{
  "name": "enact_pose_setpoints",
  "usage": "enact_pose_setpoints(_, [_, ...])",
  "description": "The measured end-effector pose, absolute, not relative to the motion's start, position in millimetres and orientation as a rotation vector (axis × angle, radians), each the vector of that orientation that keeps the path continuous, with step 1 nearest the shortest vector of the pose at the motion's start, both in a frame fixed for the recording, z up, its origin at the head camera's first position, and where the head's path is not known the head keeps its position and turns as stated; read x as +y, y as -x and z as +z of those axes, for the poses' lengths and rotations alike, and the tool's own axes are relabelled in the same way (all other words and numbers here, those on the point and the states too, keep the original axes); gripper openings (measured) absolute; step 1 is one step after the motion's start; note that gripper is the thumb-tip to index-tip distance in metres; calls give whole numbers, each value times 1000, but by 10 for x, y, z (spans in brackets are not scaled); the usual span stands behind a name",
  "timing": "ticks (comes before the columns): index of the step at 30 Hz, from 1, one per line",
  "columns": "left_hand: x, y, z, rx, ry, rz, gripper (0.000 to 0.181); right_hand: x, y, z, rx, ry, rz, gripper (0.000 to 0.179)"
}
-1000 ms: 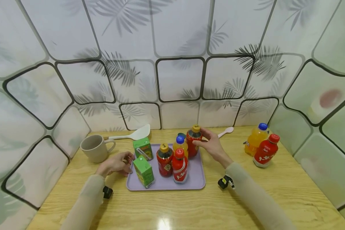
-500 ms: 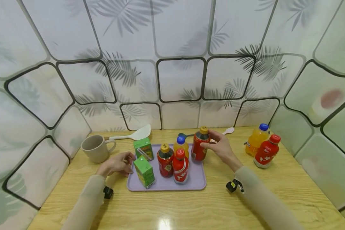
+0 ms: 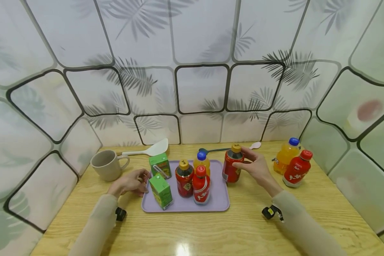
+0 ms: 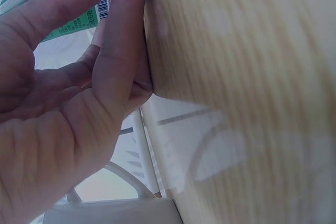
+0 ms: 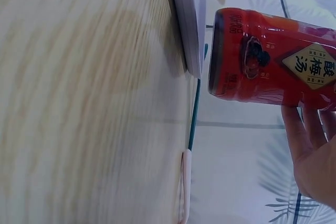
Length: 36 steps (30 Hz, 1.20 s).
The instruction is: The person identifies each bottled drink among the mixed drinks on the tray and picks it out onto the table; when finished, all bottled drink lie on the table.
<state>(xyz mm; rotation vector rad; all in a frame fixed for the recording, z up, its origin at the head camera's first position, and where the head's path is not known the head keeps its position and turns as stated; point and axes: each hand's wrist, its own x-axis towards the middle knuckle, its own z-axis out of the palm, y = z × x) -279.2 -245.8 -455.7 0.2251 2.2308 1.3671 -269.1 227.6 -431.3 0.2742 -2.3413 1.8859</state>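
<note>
Open tabletop (image 3: 208,231) fronts the tray (image 3: 217,195); left hand (image 3: 131,182) pinches its edge, right hand (image 3: 258,169) grips a red bottle (image 3: 231,170).

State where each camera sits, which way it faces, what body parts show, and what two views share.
Head: worn on the head, facing forward and down at the table and tray; left hand, right hand and sleeves show.
Left wrist: on that wrist, facing the tray's edge and a green carton; the left hand fills the left side.
Right wrist: on that wrist, facing the held bottle; some fingers show at right.
Shared: head and right wrist both show the held bottle.
</note>
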Motion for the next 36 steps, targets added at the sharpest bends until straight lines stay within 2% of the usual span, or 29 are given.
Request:
enact_pose_setpoints(23, [-2434, 2822, -4532, 2233, -195, 1363, 50, 2707, 2405, -4241, -2493, -312, 1717, 71])
enact_pose_setpoints(36, [-2460, 2779, -4557, 2197, -274, 1406, 50, 2992, 2357, -4273, -2554, -341, 1617, 67])
